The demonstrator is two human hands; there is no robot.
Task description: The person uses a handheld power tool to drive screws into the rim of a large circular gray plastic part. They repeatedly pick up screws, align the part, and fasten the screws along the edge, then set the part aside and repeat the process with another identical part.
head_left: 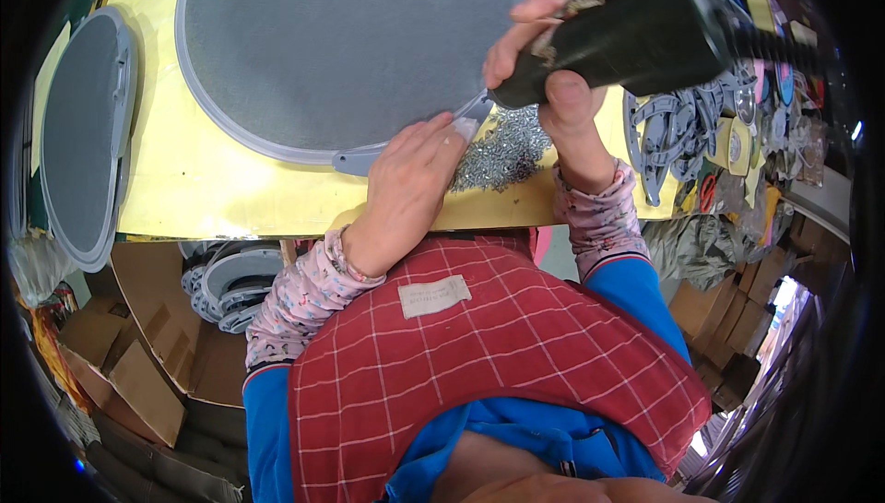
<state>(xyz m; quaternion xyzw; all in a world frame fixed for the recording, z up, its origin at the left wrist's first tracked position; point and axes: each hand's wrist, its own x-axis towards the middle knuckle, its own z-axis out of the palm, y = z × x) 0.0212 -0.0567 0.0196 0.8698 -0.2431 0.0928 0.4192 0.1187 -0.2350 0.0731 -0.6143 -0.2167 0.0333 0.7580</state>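
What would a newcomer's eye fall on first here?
Probably the bulky black corded tool in the right hand's grip, at upper right of center. Next, the big gray oval panel at the top, with the left hand at its lower edge. Then the glittering heap of small metal pieces between the hands.

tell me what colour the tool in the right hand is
The tool in the right hand is black, best seen in the head view.
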